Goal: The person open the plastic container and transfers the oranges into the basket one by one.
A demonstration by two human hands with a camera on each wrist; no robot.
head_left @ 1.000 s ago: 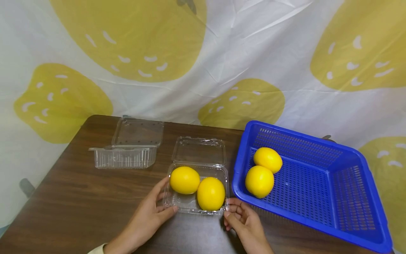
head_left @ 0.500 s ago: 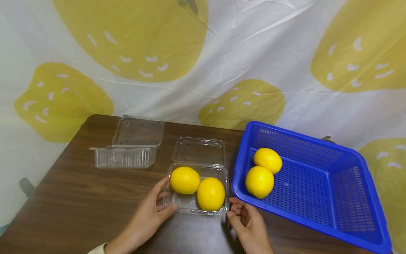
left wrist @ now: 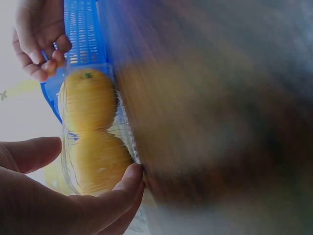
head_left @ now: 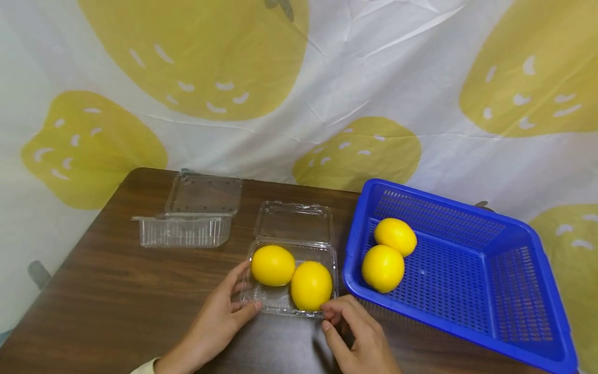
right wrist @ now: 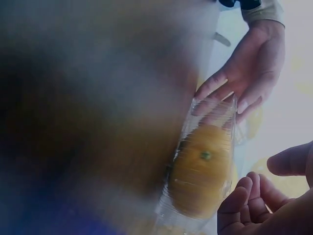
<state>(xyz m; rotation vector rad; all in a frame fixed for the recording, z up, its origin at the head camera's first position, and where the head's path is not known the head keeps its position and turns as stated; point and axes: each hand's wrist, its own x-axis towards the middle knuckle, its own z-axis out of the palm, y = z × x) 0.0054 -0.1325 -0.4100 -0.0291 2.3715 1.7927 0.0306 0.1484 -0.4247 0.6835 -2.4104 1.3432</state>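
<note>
A clear plastic clamshell box lies on the table with its lid folded back. Two yellow citrus fruits sit in it: one at the left, one at the front right. My left hand grips the box's left front corner, thumb at the upper rim and fingers against the side. By the front right corner is my right hand, its fingers loosely curled and holding nothing; whether its fingertips touch the rim I cannot tell. In the right wrist view, a green stem end shows on one fruit through the ribbed plastic.
To the right stands a blue plastic basket with two more yellow fruits at its left end. Another opened clear box stands at the back left of the brown table. A fruit-print cloth hangs behind.
My right hand drew slightly right, off the box's right front corner, then came back left to the front rim by the right fruit. My left hand and the box have stayed put.
</note>
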